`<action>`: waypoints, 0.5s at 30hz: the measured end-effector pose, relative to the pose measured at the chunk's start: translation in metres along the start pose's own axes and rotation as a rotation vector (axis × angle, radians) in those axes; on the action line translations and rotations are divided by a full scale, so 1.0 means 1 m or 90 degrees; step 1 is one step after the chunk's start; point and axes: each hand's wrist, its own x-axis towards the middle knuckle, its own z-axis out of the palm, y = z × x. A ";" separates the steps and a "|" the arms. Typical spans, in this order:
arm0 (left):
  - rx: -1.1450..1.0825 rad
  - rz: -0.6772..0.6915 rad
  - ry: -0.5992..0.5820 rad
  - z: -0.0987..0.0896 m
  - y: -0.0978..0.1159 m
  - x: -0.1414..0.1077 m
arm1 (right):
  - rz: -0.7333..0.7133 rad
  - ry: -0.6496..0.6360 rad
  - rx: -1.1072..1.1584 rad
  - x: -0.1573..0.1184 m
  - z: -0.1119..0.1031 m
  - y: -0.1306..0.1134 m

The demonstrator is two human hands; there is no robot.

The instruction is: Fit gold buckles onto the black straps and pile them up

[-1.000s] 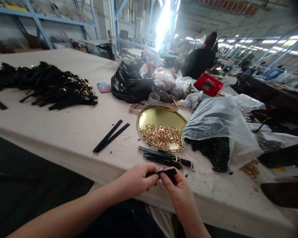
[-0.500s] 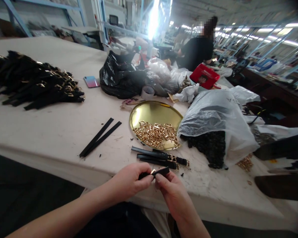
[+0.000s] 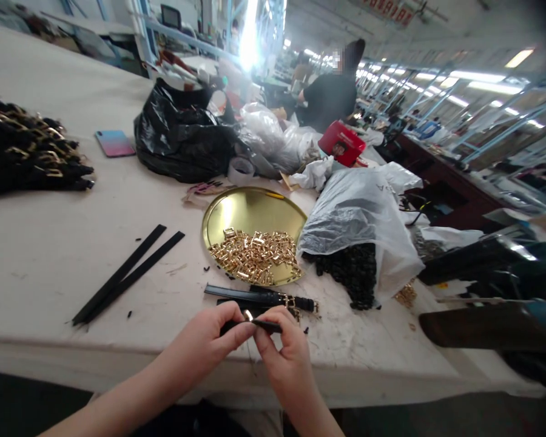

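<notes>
Both my hands meet over the table's front edge on one black strap (image 3: 269, 326) with a small gold buckle (image 3: 248, 315) on it. My left hand (image 3: 218, 334) pinches the strap on the buckle's left side. Thumb and fingers of my right hand (image 3: 282, 343) close on the strap right of the buckle. Part of the strap is hidden by my fingers. Just beyond lie several buckled black straps (image 3: 259, 297). Behind them a round gold tray (image 3: 255, 206) holds a heap of gold buckles (image 3: 259, 252). Two plain black strips (image 3: 127, 276) lie crossed to the left.
A large pile of buckled straps (image 3: 31, 152) lies far left, near a phone (image 3: 114, 144). Behind the tray are a black plastic bag (image 3: 182, 133) and a tape roll (image 3: 241, 170). Right, a clear bag (image 3: 355, 206) spills small black pieces (image 3: 350, 273). A person (image 3: 330, 97) stands farther back.
The view has shifted, so the table's things appear farther left. My hands stay together on the strap, and my right hand has turned, tilting the strap's right end downward.
</notes>
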 end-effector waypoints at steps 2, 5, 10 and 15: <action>-0.032 -0.026 -0.003 0.000 -0.004 0.005 | 0.028 -0.061 0.033 0.001 -0.002 -0.005; -0.043 0.002 -0.042 0.001 -0.006 0.010 | 0.057 -0.145 0.043 0.003 -0.015 0.000; -0.001 -0.036 -0.086 -0.001 -0.003 0.020 | 0.102 0.129 -0.231 0.048 -0.077 0.050; -0.063 -0.071 -0.068 0.001 0.002 0.021 | 0.124 0.215 -0.280 0.103 -0.123 0.102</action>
